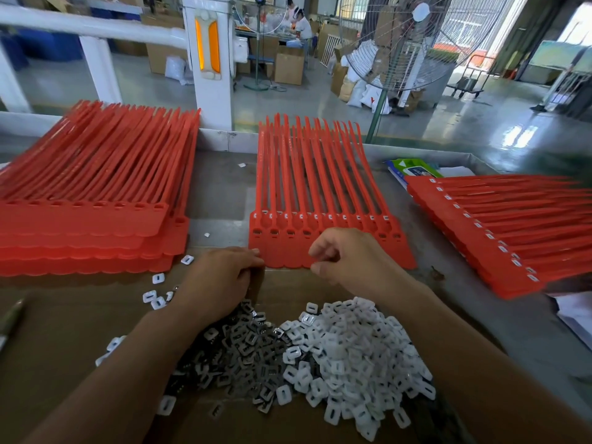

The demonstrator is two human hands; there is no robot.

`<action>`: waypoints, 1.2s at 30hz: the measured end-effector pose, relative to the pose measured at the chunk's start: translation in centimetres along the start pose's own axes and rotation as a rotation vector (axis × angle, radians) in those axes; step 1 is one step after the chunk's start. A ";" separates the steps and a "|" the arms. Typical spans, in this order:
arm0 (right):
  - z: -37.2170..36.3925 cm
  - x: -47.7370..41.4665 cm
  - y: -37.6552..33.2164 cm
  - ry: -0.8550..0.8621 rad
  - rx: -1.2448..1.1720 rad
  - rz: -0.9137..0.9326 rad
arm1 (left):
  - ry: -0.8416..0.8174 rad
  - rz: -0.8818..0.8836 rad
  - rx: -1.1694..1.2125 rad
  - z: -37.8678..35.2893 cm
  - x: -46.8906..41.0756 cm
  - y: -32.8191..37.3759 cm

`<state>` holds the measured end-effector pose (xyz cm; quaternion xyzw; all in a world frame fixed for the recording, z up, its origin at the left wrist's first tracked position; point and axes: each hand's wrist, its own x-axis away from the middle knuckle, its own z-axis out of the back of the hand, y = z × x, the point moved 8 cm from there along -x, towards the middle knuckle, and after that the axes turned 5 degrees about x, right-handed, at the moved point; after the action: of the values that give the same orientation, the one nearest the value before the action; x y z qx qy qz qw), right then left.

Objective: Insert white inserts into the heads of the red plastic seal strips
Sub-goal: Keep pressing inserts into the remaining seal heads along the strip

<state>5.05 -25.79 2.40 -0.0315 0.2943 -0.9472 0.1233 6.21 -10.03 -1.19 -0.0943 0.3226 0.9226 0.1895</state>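
Dead centre on the bench (221, 187) sits a sheet of red strips (320, 219), heads toward the camera and tails pointing away. It looks like two layers. The back row of heads shows little white bits in the slots, while the front row's slots look dark to me, though they're tiny.

The left hand (221, 274) has its fingers together with the tips on the sheet's near-left corner. The thumb is hidden underneath, so I can't tell if it's pinching the edge or just resting there. There's a white speck at one fingertip, which could be a nail or an insert. The right hand (349, 257) hovers over the near edge with its fingers curled and thumb close to the forefinger. Whatever is between them, if anything, is hidden, so I can't tell there either.

Just below the hands, the inserts (352, 347) are heaped on cardboard (64, 347), right against a heap of dark metal clips (243, 347). The forearms cover part of both heaps. A few loose inserts lie scattered toward the left.

A tall left stack (89, 203) of strips has empty-looking slots and is cut off by the frame edge. A right stack (496, 225) lies angled with white showing in its heads, and its far end is blurred. A green packet (413, 168) pokes out behind it. A pen (9, 318) is half out of frame at left, and a big fan (400, 43) stands beyond the bench.
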 end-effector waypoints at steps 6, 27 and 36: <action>0.0 -2.8 -1.5 0.078 -0.026 0.045 | -0.011 -0.021 0.010 0.1 0.2 0.3; -4.5 -9.7 -1.6 0.155 0.003 -0.045 | 0.009 -0.060 0.031 0.7 0.3 0.9; -5.0 -9.8 -1.9 0.150 0.089 -0.050 | -0.004 -0.075 0.043 0.8 0.4 1.1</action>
<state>13.46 -19.08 -0.54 0.0379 0.2596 -0.9618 0.0786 5.31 -10.19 -0.03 -0.1004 0.3383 0.9078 0.2267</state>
